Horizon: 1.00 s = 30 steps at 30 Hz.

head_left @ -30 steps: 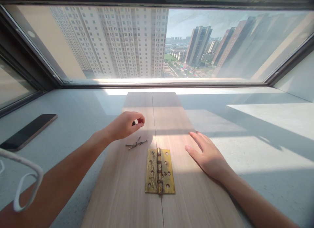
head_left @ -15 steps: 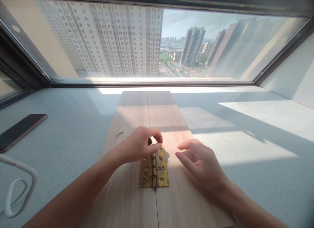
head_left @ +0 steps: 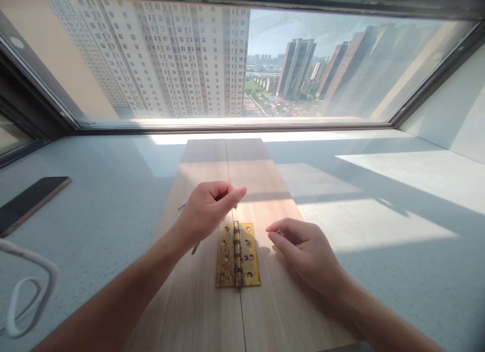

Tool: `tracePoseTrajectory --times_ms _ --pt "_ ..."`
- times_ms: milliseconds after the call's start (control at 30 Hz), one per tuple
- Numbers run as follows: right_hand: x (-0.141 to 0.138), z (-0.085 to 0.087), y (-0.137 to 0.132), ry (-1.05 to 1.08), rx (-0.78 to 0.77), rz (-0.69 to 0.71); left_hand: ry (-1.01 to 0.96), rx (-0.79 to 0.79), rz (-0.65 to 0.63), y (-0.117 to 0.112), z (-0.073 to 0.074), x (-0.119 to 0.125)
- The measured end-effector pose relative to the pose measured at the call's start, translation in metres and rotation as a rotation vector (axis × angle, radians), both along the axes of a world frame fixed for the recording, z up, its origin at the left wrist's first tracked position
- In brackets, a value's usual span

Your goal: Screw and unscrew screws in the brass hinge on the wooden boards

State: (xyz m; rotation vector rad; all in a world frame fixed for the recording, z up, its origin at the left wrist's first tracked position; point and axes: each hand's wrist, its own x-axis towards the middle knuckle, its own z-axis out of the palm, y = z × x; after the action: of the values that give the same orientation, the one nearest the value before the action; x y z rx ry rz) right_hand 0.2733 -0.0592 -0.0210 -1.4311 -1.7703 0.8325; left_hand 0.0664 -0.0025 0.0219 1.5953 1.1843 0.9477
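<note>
A worn brass hinge (head_left: 238,256) lies spread flat across the seam between two pale wooden boards (head_left: 212,311). Just above its upper edge, my left hand (head_left: 208,208) is curled closed around what looks like a screwdriver (head_left: 196,248); a dark part shows inside the fingers and a metal shaft sticks out below the hand. To the right of the hinge, my right hand (head_left: 308,248) pinches a small metal screw (head_left: 279,231) between thumb and forefinger. Another screw (head_left: 181,207) lies on the left board, partly hidden behind my left hand.
On the pale sill (head_left: 379,291), a dark phone (head_left: 34,203) lies at the left, with a looped white cable (head_left: 41,263) nearer to me. A window (head_left: 235,127) closes off the back, and a wall (head_left: 454,104) stands at the right.
My left hand has lifted up and left off the hinge, its fingers closing and the tool's shaft now showing. The fingers of my right hand, earlier apart, now pinch a screw.
</note>
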Motion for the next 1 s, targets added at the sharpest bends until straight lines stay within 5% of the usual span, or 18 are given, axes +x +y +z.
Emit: tracePoseTrajectory --times_ms 133,300,400,533,667,867,1000 --pt "0.01 -0.004 0.0 -0.01 -0.113 -0.002 -0.323 -0.081 0.168 0.01 -0.011 -0.02" --pt "0.024 -0.005 0.006 -0.089 0.009 -0.123 -0.519 -0.231 0.206 0.005 -0.017 -0.065" --pt "0.037 -0.009 0.013 0.023 -0.072 -0.282 -0.41 -0.291 0.205 0.002 -0.024 -0.103" --pt "0.041 -0.015 0.016 0.08 -0.097 -0.26 0.118 -0.189 0.38 0.004 -0.043 -0.14" --pt "0.035 -0.011 0.011 -0.03 -0.008 -0.273 0.576 0.004 0.412 0.007 -0.051 -0.146" --pt "0.021 0.007 0.004 -0.076 -0.132 0.012 0.081 -0.192 0.346 0.014 -0.046 -0.134" --pt "0.007 0.014 0.008 -0.234 -0.143 0.111 0.112 -0.271 0.31 0.022 -0.053 -0.131"
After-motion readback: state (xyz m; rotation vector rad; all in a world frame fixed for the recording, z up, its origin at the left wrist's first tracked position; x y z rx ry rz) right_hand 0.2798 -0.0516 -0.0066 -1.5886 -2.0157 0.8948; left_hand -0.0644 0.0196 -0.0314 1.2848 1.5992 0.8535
